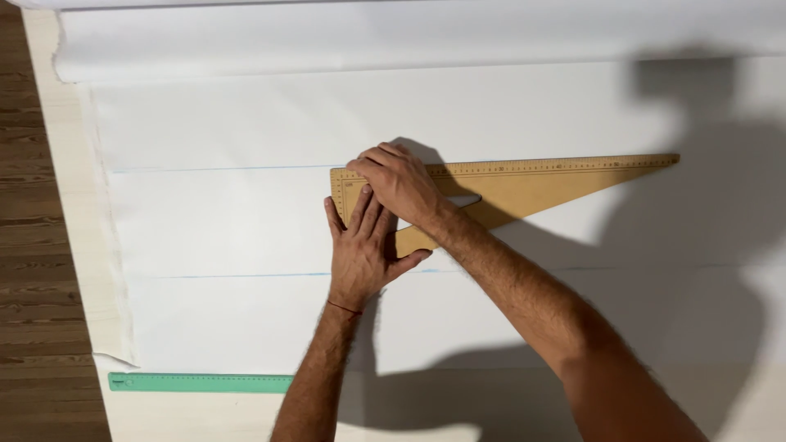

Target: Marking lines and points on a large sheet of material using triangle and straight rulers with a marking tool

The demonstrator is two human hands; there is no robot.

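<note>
On smooth white fabric point(246, 221), both hands' fingers point(360, 214) lie open, flat on wooden triangle point(524, 184).

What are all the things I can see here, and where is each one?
Wooden set square: one, tan, triangular, flat on the white fabric, long edge along the upper blue line.
White fabric: one sheet, spread over the table, rolled at the far edge.
Blue lines: two, thin, running across the fabric.
Green ruler: one, near edge of the table, left.
Wooden floor: brown, left side.
Red thread band: one, on the left wrist.
Left hand: flat on the set square's left end.
Right hand: over the left fingers, on the set square.
</note>
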